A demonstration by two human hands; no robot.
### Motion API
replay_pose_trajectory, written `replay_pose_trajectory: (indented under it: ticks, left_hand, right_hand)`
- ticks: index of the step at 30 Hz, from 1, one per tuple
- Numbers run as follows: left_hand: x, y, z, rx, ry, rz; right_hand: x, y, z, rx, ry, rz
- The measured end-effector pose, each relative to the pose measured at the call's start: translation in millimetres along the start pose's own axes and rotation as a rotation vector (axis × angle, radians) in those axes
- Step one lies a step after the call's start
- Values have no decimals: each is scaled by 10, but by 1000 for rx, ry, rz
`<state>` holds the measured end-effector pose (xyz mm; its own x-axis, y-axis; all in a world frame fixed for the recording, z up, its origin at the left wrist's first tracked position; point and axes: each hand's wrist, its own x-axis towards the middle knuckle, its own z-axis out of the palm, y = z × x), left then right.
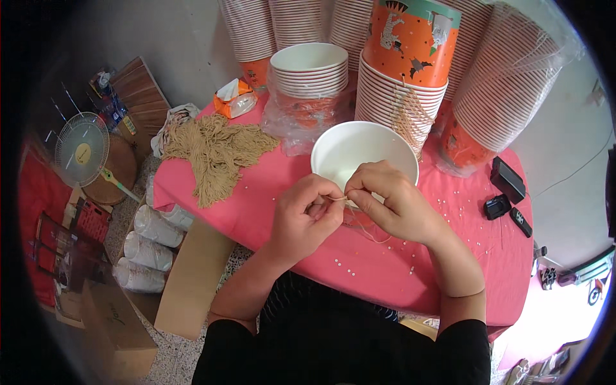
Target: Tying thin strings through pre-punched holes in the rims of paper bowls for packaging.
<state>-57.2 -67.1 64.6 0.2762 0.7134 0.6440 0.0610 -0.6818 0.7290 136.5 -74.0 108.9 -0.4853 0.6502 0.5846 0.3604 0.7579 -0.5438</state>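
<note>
In front of me on the pink-covered table stands a large paper bucket [364, 142], white inside and orange outside, its mouth facing up. At its near rim, my left hand [307, 212] and my right hand [393, 200] meet, fingertips almost touching. Both pinch a thin tan string [372, 239], whose loose end curls down over the bucket's orange side. My hands hide much of that side, and whether the string passes through the bucket wall cannot be made out.
A heap of tan strings [218, 151] lies at the left of the table [321, 282]. Behind stand stacked buckets [398, 106], some with strings hanging, and plastic-wrapped stacks [510, 83]. Black devices [508, 181] sit at right; small white dots are scattered about. Cardboard boxes [192, 282] stand at floor left.
</note>
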Motion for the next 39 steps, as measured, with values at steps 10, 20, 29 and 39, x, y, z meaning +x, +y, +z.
replay_pose_trajectory:
  ticks: [10, 20, 29, 39]
  left_hand:
    - [-22, 20, 31, -26, 42, 59]
    - [5, 85, -31, -468, -115, -227]
    - [-7, -18, -81, -702, -11, -548]
    - [-28, -9, -117, -1038, -112, -711]
  right_hand:
    - [-34, -8, -30, 259, -55, 228]
    - [-61, 1, -50, 358, -107, 369]
    - [11, -72, 10, -75, 138, -59]
    - [-11, 22, 173, -144, 185, -184]
